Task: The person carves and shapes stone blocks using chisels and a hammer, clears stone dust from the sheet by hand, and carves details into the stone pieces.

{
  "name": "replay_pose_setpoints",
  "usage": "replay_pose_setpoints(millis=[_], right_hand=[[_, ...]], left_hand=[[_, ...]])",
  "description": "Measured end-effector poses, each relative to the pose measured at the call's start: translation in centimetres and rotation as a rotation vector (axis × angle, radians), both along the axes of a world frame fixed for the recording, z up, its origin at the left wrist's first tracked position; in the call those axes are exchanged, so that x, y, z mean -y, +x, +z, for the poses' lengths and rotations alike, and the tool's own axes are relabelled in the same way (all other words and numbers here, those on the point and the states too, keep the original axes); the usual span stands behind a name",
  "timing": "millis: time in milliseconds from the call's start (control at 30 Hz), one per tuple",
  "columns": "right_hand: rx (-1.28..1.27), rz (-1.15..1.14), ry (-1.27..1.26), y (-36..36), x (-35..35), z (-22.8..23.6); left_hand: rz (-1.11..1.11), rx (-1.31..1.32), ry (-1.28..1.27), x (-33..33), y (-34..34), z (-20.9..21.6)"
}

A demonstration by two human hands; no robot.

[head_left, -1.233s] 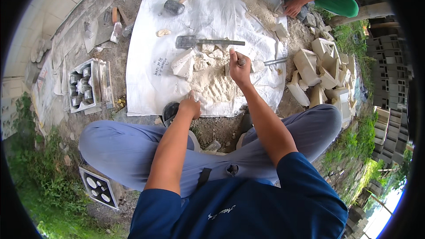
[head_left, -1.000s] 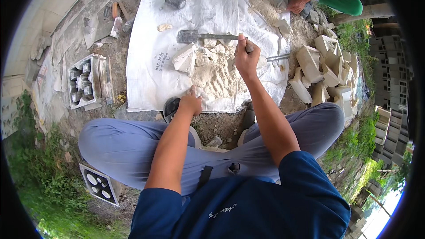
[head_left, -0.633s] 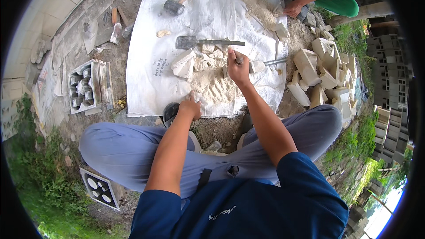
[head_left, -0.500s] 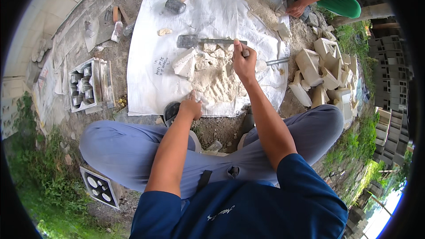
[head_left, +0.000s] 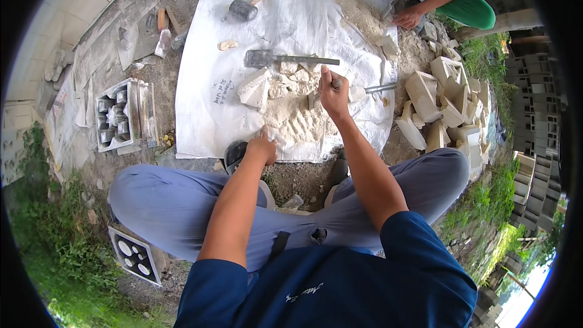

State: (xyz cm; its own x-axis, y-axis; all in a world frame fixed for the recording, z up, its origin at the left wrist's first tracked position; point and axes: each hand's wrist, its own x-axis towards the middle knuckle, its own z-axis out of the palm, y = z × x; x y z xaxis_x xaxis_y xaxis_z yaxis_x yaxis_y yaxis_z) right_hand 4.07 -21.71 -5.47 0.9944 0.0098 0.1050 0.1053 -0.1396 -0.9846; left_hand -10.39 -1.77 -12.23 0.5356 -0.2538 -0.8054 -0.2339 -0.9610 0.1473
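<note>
A white sheet (head_left: 203, 121) lies in front of me, with crushed pale stone (head_left: 296, 123) and broken chunks heaped on it. My right hand (head_left: 334, 98) is closed around a rounded handle end (head_left: 336, 84) at the heap's right side; most of that tool is hidden. Just beyond it lies a long flat metal bar tool (head_left: 303, 59) with a broad blade at its left end. My left hand (head_left: 262, 147) rests low at the heap's near left edge, index finger stretched forward and the fingers partly dusted. An angular pale block (head_left: 254, 87) sits ahead of it.
A black-headed mallet (head_left: 243, 10) lies on the sheet's far left. Another person's hand (head_left: 409, 17) works at the far right with a metal tool. Pale broken blocks (head_left: 446, 100) pile up at right. A box of dark forms (head_left: 115, 115) stands left.
My right hand has drawn slightly back toward me, and the bar tool's right end now shows clear of the thumb. My left hand stays nearly in place.
</note>
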Motion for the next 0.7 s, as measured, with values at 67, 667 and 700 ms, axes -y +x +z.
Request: replay_pose_setpoints(millis=[67,667,700], right_hand=[[-0.076,-0.076,-0.023,0.2,-0.9,1.5],[-0.131,0.12,-0.28,-1.0,-1.6,2.0],[-0.134,0.116,-0.272,-1.2,-2.1,2.2]], left_hand=[[0.027,0.002,0.002,-0.5,0.0,-0.2],[-0.007,-0.021,0.022,-0.4,0.4,0.8],[-0.017,-0.015,0.015,-0.6,0.0,0.8]])
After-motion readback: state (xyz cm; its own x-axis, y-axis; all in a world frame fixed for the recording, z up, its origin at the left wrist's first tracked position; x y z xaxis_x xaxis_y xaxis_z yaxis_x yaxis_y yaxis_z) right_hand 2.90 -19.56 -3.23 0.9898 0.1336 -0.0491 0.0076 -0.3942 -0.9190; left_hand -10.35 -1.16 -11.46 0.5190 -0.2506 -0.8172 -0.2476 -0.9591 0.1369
